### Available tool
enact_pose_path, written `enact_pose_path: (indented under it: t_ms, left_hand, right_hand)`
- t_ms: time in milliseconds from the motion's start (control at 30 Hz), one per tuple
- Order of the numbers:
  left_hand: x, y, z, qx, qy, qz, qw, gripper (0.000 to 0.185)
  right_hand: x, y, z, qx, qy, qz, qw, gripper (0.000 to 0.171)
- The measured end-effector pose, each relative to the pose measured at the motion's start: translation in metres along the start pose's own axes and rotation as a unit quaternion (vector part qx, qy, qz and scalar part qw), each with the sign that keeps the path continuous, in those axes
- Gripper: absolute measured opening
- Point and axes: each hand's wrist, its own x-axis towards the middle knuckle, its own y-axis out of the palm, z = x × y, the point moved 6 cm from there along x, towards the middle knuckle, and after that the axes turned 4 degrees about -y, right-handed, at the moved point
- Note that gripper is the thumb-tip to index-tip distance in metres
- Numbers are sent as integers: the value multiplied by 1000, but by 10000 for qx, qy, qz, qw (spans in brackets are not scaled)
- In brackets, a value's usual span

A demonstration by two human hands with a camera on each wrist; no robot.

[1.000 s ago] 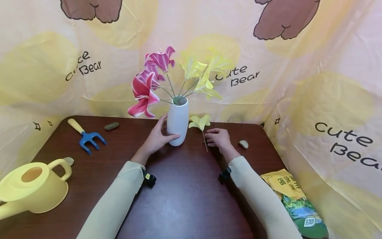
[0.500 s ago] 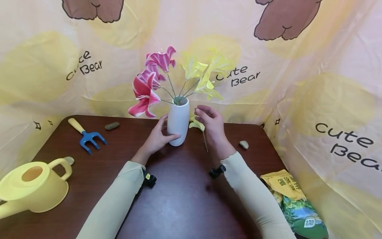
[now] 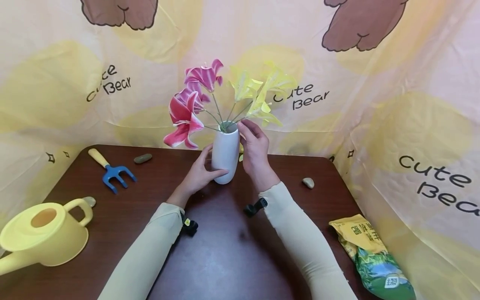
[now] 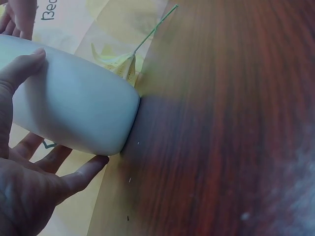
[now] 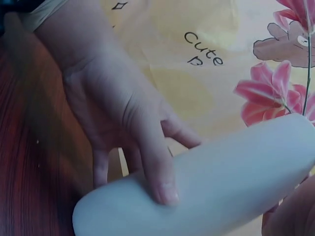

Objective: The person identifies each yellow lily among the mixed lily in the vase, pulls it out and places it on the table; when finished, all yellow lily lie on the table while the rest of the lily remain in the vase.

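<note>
My left hand (image 3: pixel 196 177) holds the white vase (image 3: pixel 224 156) low on its left side. In the left wrist view, its thumb lies across the front of the vase (image 4: pixel 78 98). Pink lilies (image 3: pixel 183 118) and yellow lilies (image 3: pixel 258 106) fan out from the mouth. At the vase's upper right, my right hand (image 3: pixel 256 150) has its fingertips by the rim; whether they press it is hard to tell. A loose yellow lily (image 4: pixel 123 66) lies behind the vase base, mostly hidden by the right hand in the head view.
A yellow watering can (image 3: pixel 52 241) and a blue hand fork (image 3: pixel 116 175) are on the left. Pebbles (image 3: pixel 308 182) lie about the dark wooden table (image 3: pixel 213 258). Yellow and green packets (image 3: pixel 375 258) sit at the right edge. A printed cloth (image 3: pixel 150 83) hangs behind.
My right hand has moved up and left, from beside the loose yellow lily to the vase's rim. It now covers most of that lily. The left hand stays on the vase.
</note>
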Motion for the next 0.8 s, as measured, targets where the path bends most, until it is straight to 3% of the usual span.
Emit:
enact_pose_path:
  t_ms: [400, 800]
  left_hand:
    - [2, 0, 3, -17, -40, 22, 10000, 95]
    - [0, 0, 2, -22, -77, 39, 10000, 97]
  right_hand:
    - [5, 10, 4, 301, -170, -282, 9990, 16]
    - [6, 7, 22, 467, -522, -212, 9973, 20]
